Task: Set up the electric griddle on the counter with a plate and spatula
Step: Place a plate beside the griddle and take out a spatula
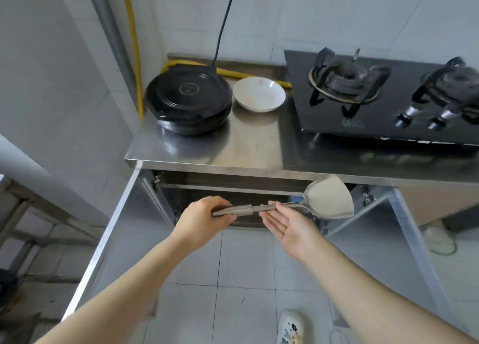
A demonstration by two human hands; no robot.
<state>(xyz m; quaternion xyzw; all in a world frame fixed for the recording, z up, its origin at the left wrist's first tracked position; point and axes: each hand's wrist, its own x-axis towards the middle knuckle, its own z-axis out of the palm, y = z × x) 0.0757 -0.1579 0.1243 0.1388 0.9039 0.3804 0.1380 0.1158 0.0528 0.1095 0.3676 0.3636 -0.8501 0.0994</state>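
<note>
While the left hand (204, 218) curls its fingers and thumb around the butt end of the spatula (256, 209) handle, I log the right hand (287, 225) as flat, palm up, fingers straight. Its fingertips (273, 204) touch the shaft from below, close to the blade. Grip on the left: closed tight on the handle. Grip on the right: wide, supporting only.

Spatula position: level, blade to the right, held in the air in front of the open cabinet, below the front edge of the counter (259, 146). It is not on the counter.

Surface: stainless steel counter, reflective. At its back left sits the electric griddle (189, 97), black, round, lid down. Just to its right stands the white plate (259, 97), very near the griddle; I cannot tell whether they touch. A black cord (225, 22) rises up the wall behind the griddle. A yellow hose (134, 45) runs down the corner and along the back of the counter. To the right is a black gas stove (375, 120).

Room: white tiled walls, pale tiled floor (246, 260). A light shoe (290, 325) shows at the bottom edge.

Count: one griddle, one plate, one spatula, two burners on the stove, two steel cabinet doors swung open, left (116, 240) and right (375, 227).
</note>
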